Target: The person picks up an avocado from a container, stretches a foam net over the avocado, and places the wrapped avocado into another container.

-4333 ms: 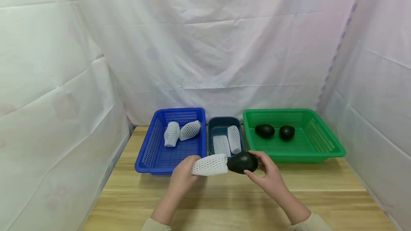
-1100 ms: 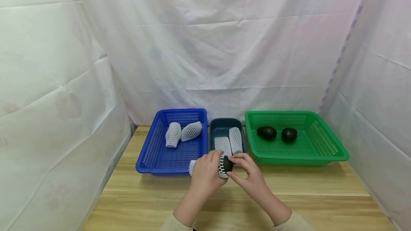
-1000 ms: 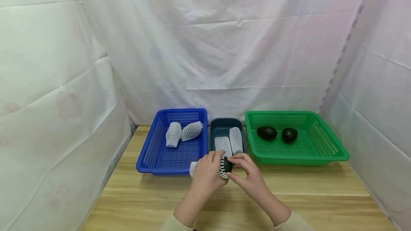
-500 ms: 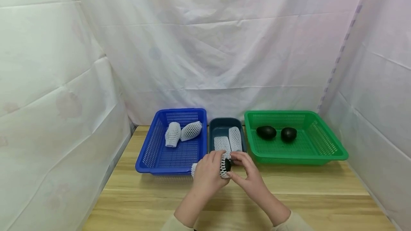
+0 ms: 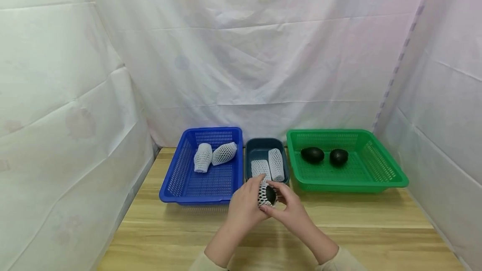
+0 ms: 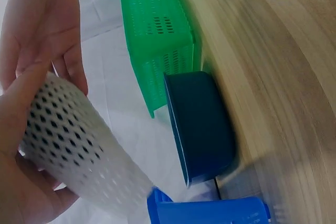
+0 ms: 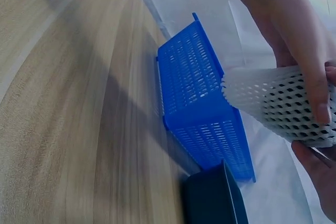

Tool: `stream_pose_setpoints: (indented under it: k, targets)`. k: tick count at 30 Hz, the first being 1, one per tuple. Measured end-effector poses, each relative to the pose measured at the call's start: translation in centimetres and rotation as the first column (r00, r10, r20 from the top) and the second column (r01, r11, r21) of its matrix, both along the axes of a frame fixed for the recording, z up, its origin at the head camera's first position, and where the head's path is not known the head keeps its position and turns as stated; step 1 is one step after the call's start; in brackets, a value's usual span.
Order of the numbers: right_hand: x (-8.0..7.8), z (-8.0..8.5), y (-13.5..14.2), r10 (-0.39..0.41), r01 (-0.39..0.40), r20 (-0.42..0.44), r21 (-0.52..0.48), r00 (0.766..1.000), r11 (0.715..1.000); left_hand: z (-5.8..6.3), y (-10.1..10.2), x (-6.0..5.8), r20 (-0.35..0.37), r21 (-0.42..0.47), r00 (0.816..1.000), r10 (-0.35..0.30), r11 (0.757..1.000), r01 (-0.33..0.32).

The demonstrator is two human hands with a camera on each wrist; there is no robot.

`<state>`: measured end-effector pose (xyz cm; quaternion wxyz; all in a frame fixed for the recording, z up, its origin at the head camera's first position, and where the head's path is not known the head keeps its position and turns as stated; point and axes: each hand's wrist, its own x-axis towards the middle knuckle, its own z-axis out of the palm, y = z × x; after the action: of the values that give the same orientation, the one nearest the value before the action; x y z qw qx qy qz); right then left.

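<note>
An avocado sits inside a white foam net sleeve, its dark rounded end showing at the sleeve's right mouth. My left hand grips the sleeve around the fruit, hiding much of it in the head view. At the open end my right hand holds the netted avocado between thumb and fingers. Dark fruit shows through the mesh in both wrist views, and the sleeve's slack tail points away from the right hand. Both hands are above the table, in front of the small dark teal bin.
Two netted avocados lie in the blue basket at left. More empty net sleeves are in the teal bin. Two bare avocados rest in the green basket at right. White cloth hangs behind the wooden table.
The sleeve, earlier only at the avocado's narrow tip, now covers most of it. The left hand has moved right along it; the right hand has come in closer around the rounded end.
</note>
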<state>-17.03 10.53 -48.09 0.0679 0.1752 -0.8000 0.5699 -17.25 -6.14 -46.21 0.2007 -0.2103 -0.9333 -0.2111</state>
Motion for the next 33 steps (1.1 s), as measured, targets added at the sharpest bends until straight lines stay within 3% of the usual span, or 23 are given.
stream_pose_setpoints:
  k: [6, 9, 11, 14, 20, 24, 27, 29, 31, 33]
  targets:
    - [0.0, 0.5, 0.4, -0.087, 0.084, -0.040, -0.057, 0.995, 0.995, -0.1, -1.2, -0.5, 0.185, 0.156, 0.983, -0.016, 0.988, -0.013]
    - [0.4, 1.4, 0.4, -0.097, 0.089, -0.093, -0.087, 0.991, 0.992, -0.1, -1.8, -0.6, 0.277, 0.293, 0.960, -0.029, 0.955, -0.055]
    - [0.7, 2.1, 0.3, -0.100, 0.085, -0.142, -0.110, 0.985, 0.990, -0.3, -2.1, -0.6, 0.318, 0.392, 0.947, -0.045, 0.916, -0.088]
    - [1.2, 3.1, 0.2, -0.108, 0.080, -0.196, -0.147, 0.975, 0.986, -0.6, -2.2, -0.7, 0.385, 0.527, 0.921, -0.065, 0.835, -0.161]
    - [1.3, 3.3, 0.1, -0.101, 0.058, -0.205, -0.210, 0.974, 0.976, -1.1, -1.7, -1.0, 0.497, 0.704, 0.842, -0.207, 0.664, -0.252]
    - [0.7, 2.3, 0.1, -0.095, 0.054, -0.165, -0.237, 0.982, 0.970, -1.2, -1.4, -0.9, 0.513, 0.739, 0.799, -0.314, 0.635, -0.224]
    - [0.1, 1.3, 0.2, -0.081, 0.049, -0.158, -0.198, 0.984, 0.979, -1.1, -1.2, -0.8, 0.499, 0.775, 0.752, -0.431, 0.611, -0.164]
    - [-0.2, 0.8, 0.2, -0.077, 0.052, -0.161, -0.155, 0.984, 0.987, -1.1, -1.2, -0.7, 0.484, 0.809, 0.713, -0.507, 0.570, -0.144]
    - [-0.3, 0.6, 0.3, -0.075, 0.053, -0.154, -0.142, 0.985, 0.988, -1.0, -1.2, -0.7, 0.463, 0.832, 0.698, -0.547, 0.539, -0.129]
    - [-0.4, 0.6, 0.3, -0.070, 0.049, -0.140, -0.142, 0.988, 0.989, -1.0, -1.2, -0.6, 0.445, 0.848, 0.698, -0.561, 0.514, -0.128]
